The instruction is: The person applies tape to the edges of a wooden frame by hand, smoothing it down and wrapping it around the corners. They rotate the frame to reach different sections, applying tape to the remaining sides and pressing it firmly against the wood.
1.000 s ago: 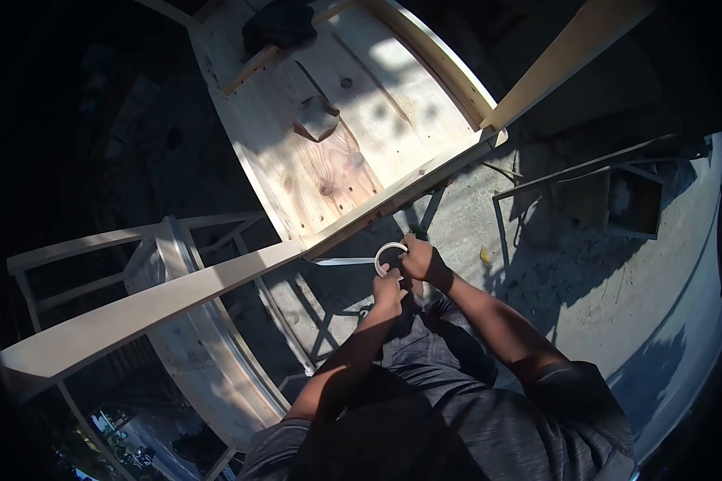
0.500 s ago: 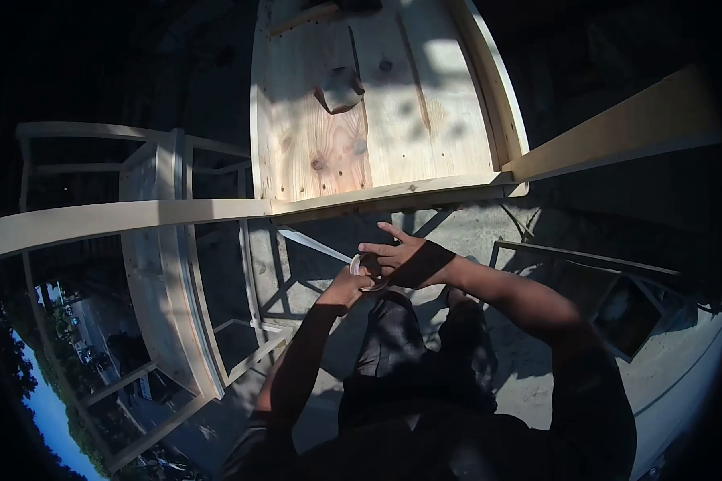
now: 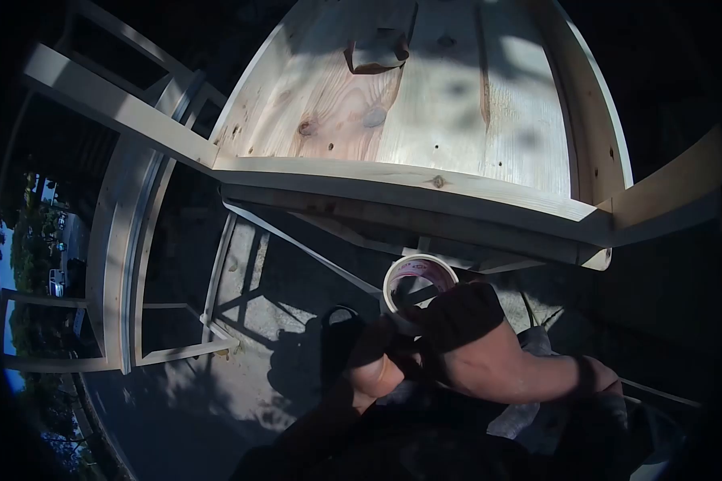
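Note:
A roll of tape (image 3: 390,282) with a pale rim and pink print inside is tilted up in front of me. From it a stretched strip of tape (image 3: 305,250) runs up left to the near left corner of a wooden piece of furniture (image 3: 329,171). My left hand (image 3: 373,365) is closed at the roll's lower edge, its fingers partly in shadow. Beside it, my right hand (image 3: 473,337) is curled over the roll's lower right side, with dark shade hiding the fingertips.
A crumpled brown sheet (image 3: 379,52) lies on the furniture's boards. Wooden legs jut out at its left (image 3: 120,108) and right (image 3: 674,188). Another wooden frame (image 3: 124,240) stands to the left. Concrete ground (image 3: 245,377) lies below, in patchy shade.
My view has turned and come closer to the furniture. The roll now sits nearer its front edge. My right hand's spread fingers have closed in around the roll.

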A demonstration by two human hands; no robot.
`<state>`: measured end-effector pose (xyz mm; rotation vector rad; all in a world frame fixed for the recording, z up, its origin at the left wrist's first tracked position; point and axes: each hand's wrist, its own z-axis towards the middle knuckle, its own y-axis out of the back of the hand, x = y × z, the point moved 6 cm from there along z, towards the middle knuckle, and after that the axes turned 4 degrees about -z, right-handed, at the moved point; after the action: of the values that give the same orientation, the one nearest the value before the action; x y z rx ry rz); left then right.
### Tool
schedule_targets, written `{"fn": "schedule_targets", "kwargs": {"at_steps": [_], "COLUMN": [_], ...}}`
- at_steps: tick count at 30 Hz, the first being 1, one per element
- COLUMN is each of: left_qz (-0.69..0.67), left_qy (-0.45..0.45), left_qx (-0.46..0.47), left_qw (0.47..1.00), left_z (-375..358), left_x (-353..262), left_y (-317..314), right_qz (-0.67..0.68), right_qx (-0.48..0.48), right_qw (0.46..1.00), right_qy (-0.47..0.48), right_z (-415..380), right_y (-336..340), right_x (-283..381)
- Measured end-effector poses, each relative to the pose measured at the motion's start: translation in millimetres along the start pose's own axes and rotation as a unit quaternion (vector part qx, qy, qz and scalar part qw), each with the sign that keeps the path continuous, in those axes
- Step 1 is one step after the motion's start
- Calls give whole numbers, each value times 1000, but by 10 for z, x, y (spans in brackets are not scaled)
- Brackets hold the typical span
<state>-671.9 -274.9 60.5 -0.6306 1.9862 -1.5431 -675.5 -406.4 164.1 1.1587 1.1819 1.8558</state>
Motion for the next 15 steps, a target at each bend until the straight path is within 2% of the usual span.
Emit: {"fn": "schedule_targets", "kwargs": {"at_steps": [1,3,4,5,7,8,10,11,12,14,15], "left_qz": [25,45,51,39,88,104,92,85,77,56,45], "left_qy": [6,-20,-44,-64,-18,-32,-12,1,14,57,83], "left_qx": [43,14,52,50,120,187,177,157,137,184,208], "left_qw": [999,999,996,996,989,976,980,984,988,980,974], "left_z": [60,98,101,138,299,319,424,477,495,465,447], "left_x": [33,23,23,18,7,35,82,100,139,295,377], "left_y": [8,409,449,487,634,614,543,499,475,334,245], "right_qz": [-22,24,40,63,-8,-46,-95,-93,-138,-227,-251], "right_qx": [-52,-103,-103,-83,-93,-83,3,92,25,-109,-121], "right_qw": [998,988,984,974,971,969,981,987,981,945,945], "right_qy": [21,114,141,200,221,227,168,96,135,210,171], "right_z": [-42,-102,-144,-194,-246,-294,-385,-465,-527,-683,-747], "right_y": [63,111,99,4,-61,-123,-256,-335,-287,-212,-177], "right_x": [-50,-163,-202,-249,-250,-297,-433,-512,-410,-137,-81]}}
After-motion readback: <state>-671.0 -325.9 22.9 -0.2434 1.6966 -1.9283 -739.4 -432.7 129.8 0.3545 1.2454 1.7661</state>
